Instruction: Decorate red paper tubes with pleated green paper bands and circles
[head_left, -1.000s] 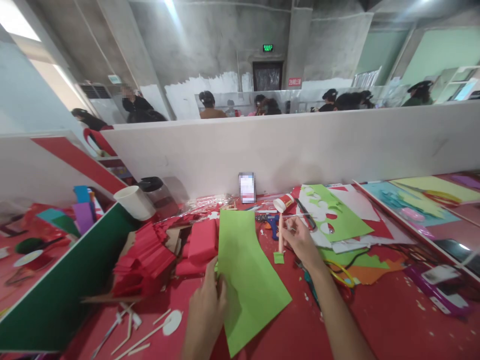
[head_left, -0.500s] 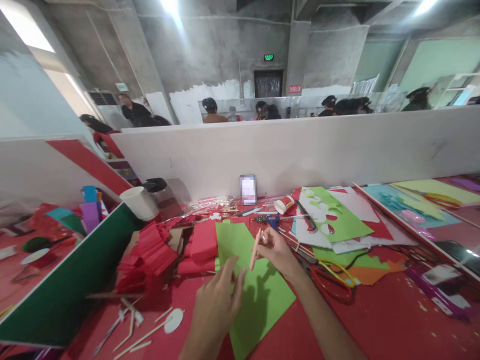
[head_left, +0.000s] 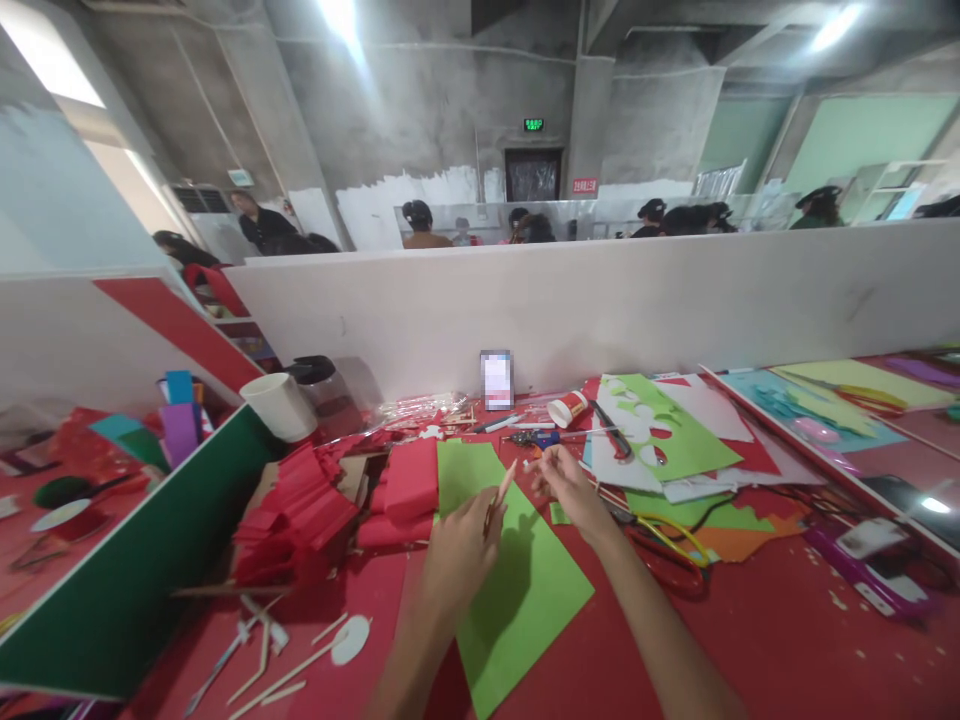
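Observation:
My left hand [head_left: 463, 540] is closed round a short, pale wooden stick [head_left: 505, 484] with a tapered tip that points up and away from me. Just to its right, my right hand [head_left: 568, 490] has its fingers curled in a pinch near the tip. A small pale spot shows at those fingertips, too small to name. Beneath both hands lies a sheet of light green paper [head_left: 525, 590] on the red tabletop [head_left: 592, 670]. Folded red paper [head_left: 411, 480] borders the sheet on the left.
Scissors [head_left: 667, 550] with red and yellow handles lie right of my right hand. Behind are a blue glue gun [head_left: 541, 438], a paper cup [head_left: 568, 408] and a propped phone [head_left: 496, 380]. Loose sticks [head_left: 289, 675] lie front left; a green board [head_left: 142, 570] stands beyond.
The pale stick has gone from my right hand into my left, which has closed round it. My right hand has drawn slightly to the right.

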